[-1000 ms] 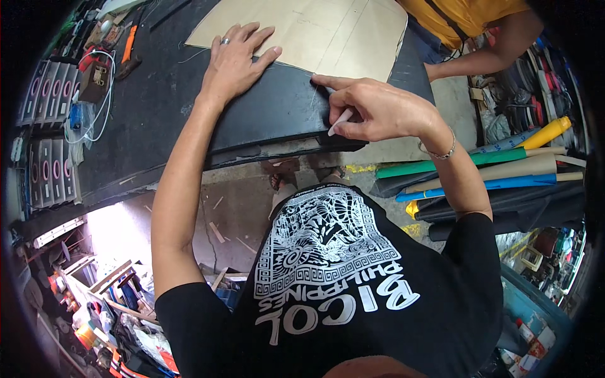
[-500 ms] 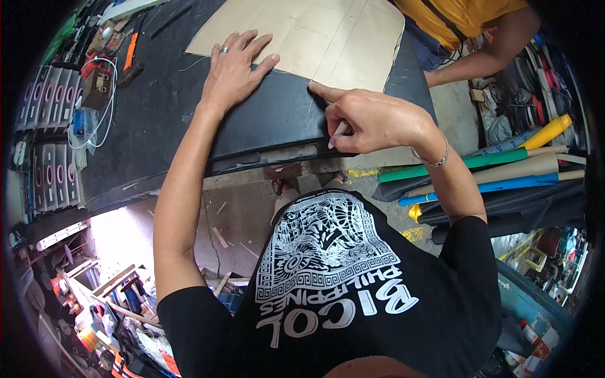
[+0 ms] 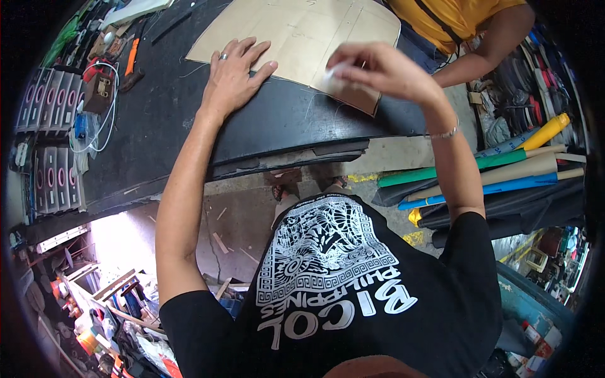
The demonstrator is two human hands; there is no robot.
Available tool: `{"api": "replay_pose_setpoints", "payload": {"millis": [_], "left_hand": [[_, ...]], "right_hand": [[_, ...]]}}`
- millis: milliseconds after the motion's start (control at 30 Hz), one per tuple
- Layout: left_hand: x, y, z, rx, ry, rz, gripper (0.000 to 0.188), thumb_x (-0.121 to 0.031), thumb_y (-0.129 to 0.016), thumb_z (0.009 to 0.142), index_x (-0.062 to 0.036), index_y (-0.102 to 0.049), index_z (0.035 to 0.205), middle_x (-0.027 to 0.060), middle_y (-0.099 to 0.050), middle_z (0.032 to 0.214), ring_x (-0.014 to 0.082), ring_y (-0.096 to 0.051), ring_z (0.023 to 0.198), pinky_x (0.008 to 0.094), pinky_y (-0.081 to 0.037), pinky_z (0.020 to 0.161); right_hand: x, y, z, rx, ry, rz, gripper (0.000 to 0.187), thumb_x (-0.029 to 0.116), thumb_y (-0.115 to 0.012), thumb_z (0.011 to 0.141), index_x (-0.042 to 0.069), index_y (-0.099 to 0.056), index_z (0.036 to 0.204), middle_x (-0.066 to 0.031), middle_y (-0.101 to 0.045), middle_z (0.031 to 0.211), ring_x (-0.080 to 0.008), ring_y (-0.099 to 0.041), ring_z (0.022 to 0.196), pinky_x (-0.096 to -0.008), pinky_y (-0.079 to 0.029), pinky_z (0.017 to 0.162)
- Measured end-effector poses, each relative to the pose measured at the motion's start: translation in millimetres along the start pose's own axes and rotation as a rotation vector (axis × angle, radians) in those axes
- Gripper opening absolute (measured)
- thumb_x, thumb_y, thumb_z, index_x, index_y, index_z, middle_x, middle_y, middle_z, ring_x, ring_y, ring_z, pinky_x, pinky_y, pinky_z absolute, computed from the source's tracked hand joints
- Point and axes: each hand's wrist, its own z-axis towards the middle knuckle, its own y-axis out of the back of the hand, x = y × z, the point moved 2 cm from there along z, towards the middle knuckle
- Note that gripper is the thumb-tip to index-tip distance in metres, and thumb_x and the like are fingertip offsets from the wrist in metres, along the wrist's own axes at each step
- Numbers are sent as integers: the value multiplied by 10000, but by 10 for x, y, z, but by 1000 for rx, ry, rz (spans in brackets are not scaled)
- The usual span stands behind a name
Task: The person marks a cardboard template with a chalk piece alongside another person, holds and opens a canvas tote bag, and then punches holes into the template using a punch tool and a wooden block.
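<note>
A large tan cardboard pattern point(image 3: 283, 44), pencil-marked and straight-edged along its near side, lies on the black worktable point(image 3: 265, 126). My left hand point(image 3: 233, 79) rests with fingers spread over the cardboard's near left edge, the palm partly on the black surface. Above the near right part of the cardboard is my right hand point(image 3: 384, 72), blurred by motion. Between its thumb and fingers sits a small white piece of chalk point(image 3: 335, 70), also smeared. Loose threads lie near the cardboard's edge.
Another person's arm point(image 3: 482, 63) leans at the table's far right. An orange-handled tool point(image 3: 132, 55), a white cable point(image 3: 113, 107) and grey file holders point(image 3: 57, 94) are at the left. Rolls of coloured material point(image 3: 498, 170) lie at the right.
My right hand has lifted from the near edge and moved up and right over the cardboard, its pointing finger now curled. The left hand stays in place. The other person's arm has shifted slightly.
</note>
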Motion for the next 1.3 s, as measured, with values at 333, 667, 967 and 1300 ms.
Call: {"api": "replay_pose_setpoints", "payload": {"millis": [333,667,967,1300], "left_hand": [[-26,44,9,60,-29,-20,562,-532,-524,1009,-166,-585,1431,134,-514,1475,305,-432,1411,515,-269,1191],[-55,82,20,79,-7,-38,557,-519,-539,1004,-161,-587,1428,136,-508,1488,317,-426,1416,520,-264,1196],[-35,56,6,75,-13,-23,557,-517,-537,1008,-169,-575,1441,142,-501,1493,322,-420,1421,517,-258,1201],[-11,49,4,44,-7,16,556,-516,-532,1011,-165,-571,1441,148,-504,1485,328,-431,1408,513,-265,1194]], "right_hand": [[-1416,644,302,-442,-234,-169,314,259,-664,995,4,-689,1177,-54,-717,893,-114,-696,825,-264,-562,771],[-1455,657,399,-344,-240,-365,329,300,-673,951,24,-733,1121,-87,-731,866,-145,-685,788,-292,-550,757],[-1383,590,423,-404,-199,-422,304,280,-684,943,12,-739,1076,-76,-733,840,-126,-682,768,-274,-546,730],[-1198,641,507,-338,-150,-419,215,210,-725,875,9,-754,945,-193,-732,847,-297,-718,740,-378,-557,686]]}}
